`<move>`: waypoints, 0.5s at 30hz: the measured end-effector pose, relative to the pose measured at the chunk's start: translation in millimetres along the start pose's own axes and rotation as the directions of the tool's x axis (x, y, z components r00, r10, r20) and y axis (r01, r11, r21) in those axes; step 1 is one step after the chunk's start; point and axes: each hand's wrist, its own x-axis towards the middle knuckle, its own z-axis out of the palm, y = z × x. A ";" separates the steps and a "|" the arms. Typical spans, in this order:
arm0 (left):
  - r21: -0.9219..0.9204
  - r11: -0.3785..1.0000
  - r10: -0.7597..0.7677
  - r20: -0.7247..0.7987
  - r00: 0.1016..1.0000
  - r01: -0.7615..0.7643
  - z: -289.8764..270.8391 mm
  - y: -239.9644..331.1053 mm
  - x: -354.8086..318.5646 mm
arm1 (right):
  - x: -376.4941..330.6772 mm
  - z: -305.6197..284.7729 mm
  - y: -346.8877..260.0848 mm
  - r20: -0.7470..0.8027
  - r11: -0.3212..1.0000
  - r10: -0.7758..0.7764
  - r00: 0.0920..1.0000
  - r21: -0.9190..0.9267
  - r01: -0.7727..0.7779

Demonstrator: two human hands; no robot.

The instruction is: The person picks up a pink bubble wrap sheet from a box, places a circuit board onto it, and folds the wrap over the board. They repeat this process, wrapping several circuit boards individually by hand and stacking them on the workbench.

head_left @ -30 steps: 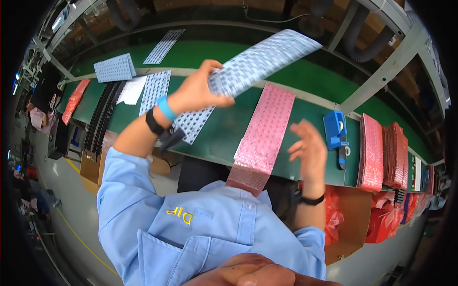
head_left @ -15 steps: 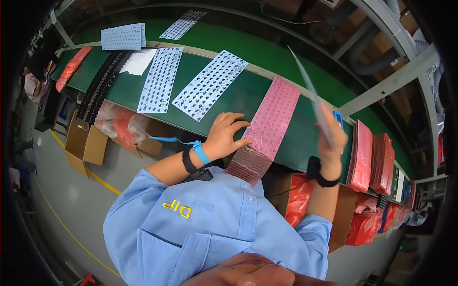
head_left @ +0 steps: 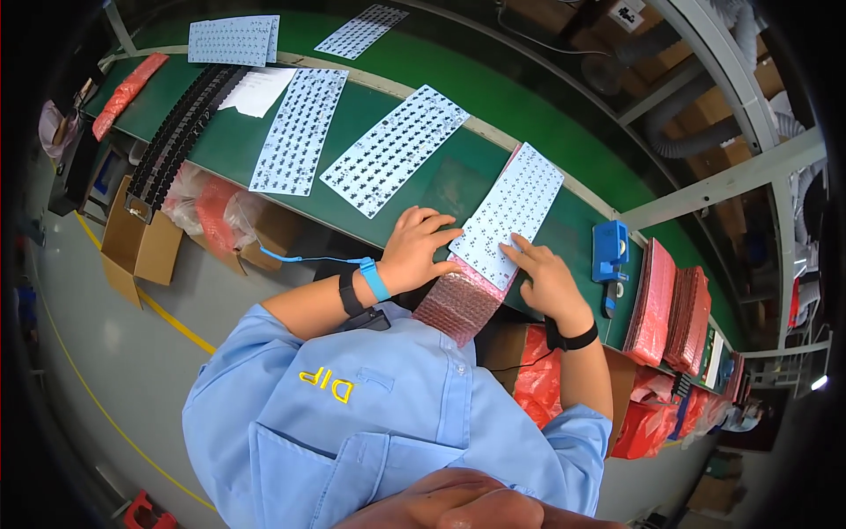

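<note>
A white keyboard circuit board (head_left: 515,203) with rows of dark marks lies on a pink bubble-wrap bag (head_left: 463,304); the bag's near end hangs over the table edge. My left hand (head_left: 416,249), fingers spread, rests at the left side of the board, with the thumb touching the pink wrap. On the board's lower right part lie the outstretched fingers of my right hand (head_left: 551,278). Neither hand is closed around anything. Two similar boards, one in the middle (head_left: 397,150) and one farther left (head_left: 300,132), lie flat on the green table.
A blue tape dispenser (head_left: 610,251) stands right of my right hand, beside stacked pink bubble-wrapped packs (head_left: 656,300). Leftward are a black slotted rack (head_left: 181,145), white paper (head_left: 260,91), more boards (head_left: 233,41) and a red wrapped bundle (head_left: 128,95). A cardboard box (head_left: 141,238) stands below.
My right hand has come down and left, laying the raised board onto the pink bubble wrap. The blue tape dispenser now shows fully. My left hand has stayed nearly in place.
</note>
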 end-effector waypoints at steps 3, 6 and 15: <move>0.005 1.000 0.001 0.015 1.000 -0.001 -1.8 -1.1 0.7 | 22.2 -2.9 34.8 0.003 0.984 0.161 0.987 0.078 -0.161; 0.002 1.000 0.003 0.034 0.999 -0.003 -3.1 1.9 3.6 | 69.7 15.7 83.6 -0.296 0.939 0.289 0.910 -0.097 -0.329; -0.001 1.000 -0.010 0.011 1.000 0.010 1.8 -0.4 -0.4 | 144.1 16.5 157.9 0.030 0.765 0.631 0.775 0.140 -0.628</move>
